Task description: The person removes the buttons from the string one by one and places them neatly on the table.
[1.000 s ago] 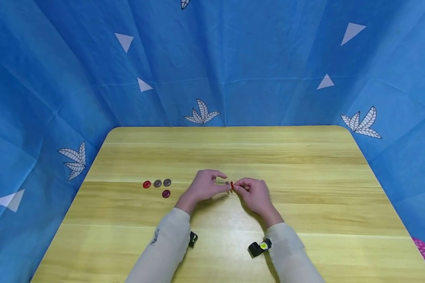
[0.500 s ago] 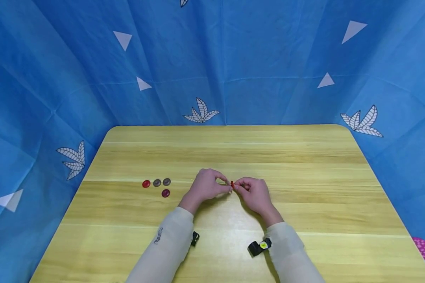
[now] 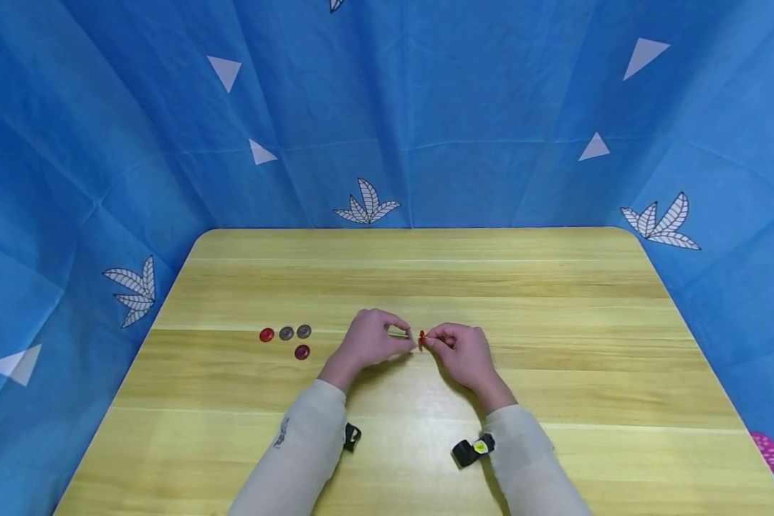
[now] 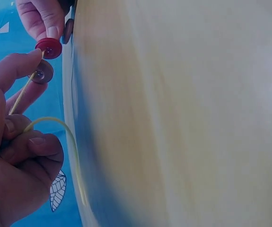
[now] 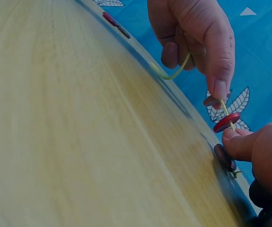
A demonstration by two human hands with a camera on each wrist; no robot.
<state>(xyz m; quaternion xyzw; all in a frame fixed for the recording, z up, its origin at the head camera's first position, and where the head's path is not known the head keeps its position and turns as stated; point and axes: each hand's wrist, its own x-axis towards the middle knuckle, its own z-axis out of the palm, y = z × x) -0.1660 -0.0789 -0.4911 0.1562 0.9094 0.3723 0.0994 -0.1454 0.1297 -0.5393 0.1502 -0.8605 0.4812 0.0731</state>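
Note:
Both hands meet just above the middle of the wooden table (image 3: pixel 555 373). My left hand (image 3: pixel 405 342) pinches the stiff tip of a yellow cord (image 4: pixel 55 124), and the rest loops back through its curled fingers. A red button (image 3: pixel 422 337) sits on that tip, pinched by my right hand (image 3: pixel 433 341) between thumb and forefinger. The left wrist view shows the red button (image 4: pixel 48 48) with a grey-brown button (image 4: pixel 42 74) just below it by the cord. In the right wrist view a dark button (image 5: pixel 224 157) lies under the right thumb (image 5: pixel 242 142), below the red button (image 5: pixel 226 122).
Several loose buttons lie on the table left of my hands: a red one (image 3: pixel 266 335), two grey ones (image 3: pixel 287 333) and a maroon one (image 3: pixel 302 352). Blue patterned cloth (image 3: pixel 426 107) walls the table on three sides. Black wrist straps (image 3: pixel 471 451) show by both sleeves.
The hands stay almost in place. The left forefinger has curled down a little, and a short length of cord now shows between the left fingers and the red button.

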